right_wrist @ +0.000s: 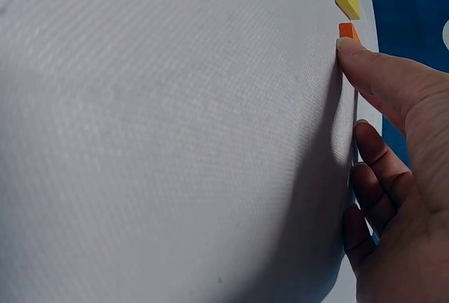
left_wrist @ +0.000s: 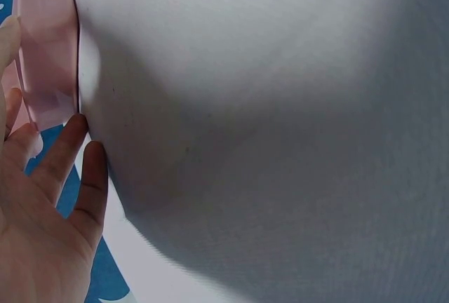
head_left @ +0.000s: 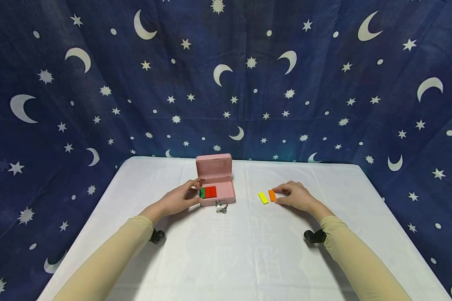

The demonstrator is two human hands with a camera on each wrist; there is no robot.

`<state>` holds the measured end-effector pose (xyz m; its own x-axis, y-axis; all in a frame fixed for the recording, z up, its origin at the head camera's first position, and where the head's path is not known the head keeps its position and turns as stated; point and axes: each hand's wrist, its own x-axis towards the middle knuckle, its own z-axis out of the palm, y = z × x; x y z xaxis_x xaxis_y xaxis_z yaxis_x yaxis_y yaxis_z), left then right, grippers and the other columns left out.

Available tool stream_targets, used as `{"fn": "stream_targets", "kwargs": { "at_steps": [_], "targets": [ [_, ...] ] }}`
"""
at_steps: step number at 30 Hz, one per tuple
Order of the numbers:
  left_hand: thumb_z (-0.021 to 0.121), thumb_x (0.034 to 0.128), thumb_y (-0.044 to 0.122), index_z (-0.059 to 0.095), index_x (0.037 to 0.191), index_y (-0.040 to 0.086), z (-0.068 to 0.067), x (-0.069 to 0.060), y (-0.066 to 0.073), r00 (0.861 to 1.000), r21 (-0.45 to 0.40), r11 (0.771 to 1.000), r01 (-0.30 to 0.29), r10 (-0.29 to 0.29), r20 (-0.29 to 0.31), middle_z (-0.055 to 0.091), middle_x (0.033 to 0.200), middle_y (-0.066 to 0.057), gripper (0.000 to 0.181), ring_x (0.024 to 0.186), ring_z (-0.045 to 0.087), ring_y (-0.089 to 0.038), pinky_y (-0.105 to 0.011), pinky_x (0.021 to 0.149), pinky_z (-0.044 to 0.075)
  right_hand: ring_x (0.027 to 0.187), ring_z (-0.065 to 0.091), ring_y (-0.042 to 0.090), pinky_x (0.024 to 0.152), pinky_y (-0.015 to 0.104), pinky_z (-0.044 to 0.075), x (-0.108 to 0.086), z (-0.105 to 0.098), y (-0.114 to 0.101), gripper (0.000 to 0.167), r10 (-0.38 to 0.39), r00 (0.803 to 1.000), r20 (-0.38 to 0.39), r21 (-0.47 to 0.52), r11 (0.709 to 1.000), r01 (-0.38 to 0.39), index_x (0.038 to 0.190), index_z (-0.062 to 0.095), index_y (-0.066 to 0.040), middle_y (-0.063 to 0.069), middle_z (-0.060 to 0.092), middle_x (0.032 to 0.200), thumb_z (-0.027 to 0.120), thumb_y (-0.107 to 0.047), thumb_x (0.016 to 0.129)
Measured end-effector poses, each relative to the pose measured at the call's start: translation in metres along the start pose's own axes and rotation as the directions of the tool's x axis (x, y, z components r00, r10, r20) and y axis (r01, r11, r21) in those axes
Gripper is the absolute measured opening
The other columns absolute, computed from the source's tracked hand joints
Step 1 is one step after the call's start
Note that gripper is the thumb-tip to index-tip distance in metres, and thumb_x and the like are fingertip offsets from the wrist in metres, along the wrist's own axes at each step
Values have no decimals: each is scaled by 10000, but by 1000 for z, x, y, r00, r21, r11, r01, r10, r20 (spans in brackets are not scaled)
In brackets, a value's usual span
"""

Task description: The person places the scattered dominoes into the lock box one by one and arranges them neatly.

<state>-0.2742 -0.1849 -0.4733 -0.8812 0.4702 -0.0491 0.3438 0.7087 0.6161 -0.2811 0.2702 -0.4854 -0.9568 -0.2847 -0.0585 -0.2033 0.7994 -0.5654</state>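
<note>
A small pink metal box (head_left: 226,191) stands on the table with its lid raised. Inside, at its left end, lie a green block (head_left: 202,192) and red blocks (head_left: 211,192). My left hand (head_left: 178,197) holds the box by its left side, thumb near the front corner and fingers toward the back. To the right of the box, my right hand (head_left: 295,197) pinches a flat orange block (head_left: 272,195) between thumb and fingers at its ends. A yellow block (head_left: 263,198) lies just left of the orange one. The right wrist view shows the thumb partly covering the orange block (right_wrist: 348,31).
A padlock (head_left: 218,206) hangs at the box's front, with keys (head_left: 224,208) beside it. White cloth covers the table (head_left: 226,259). A dark blue curtain (head_left: 256,83) with moons and stars surrounds the back and sides.
</note>
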Motion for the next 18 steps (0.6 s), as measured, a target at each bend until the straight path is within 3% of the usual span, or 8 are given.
{"fn": "stream_targets", "kwargs": {
  "at_steps": [18],
  "targets": [
    [685, 957, 475, 491, 1292, 185, 0, 0, 2, 1000, -13, 1000, -11, 11, 6, 251, 1664, 60, 484, 1384, 482, -257, -528, 1117, 369, 1014, 491, 246, 853, 415, 372, 0, 0, 0, 456, 3, 1000, 11, 5, 1000, -3, 1269, 717, -149, 26, 640, 1088, 816, -330, 863]
  ]
}}
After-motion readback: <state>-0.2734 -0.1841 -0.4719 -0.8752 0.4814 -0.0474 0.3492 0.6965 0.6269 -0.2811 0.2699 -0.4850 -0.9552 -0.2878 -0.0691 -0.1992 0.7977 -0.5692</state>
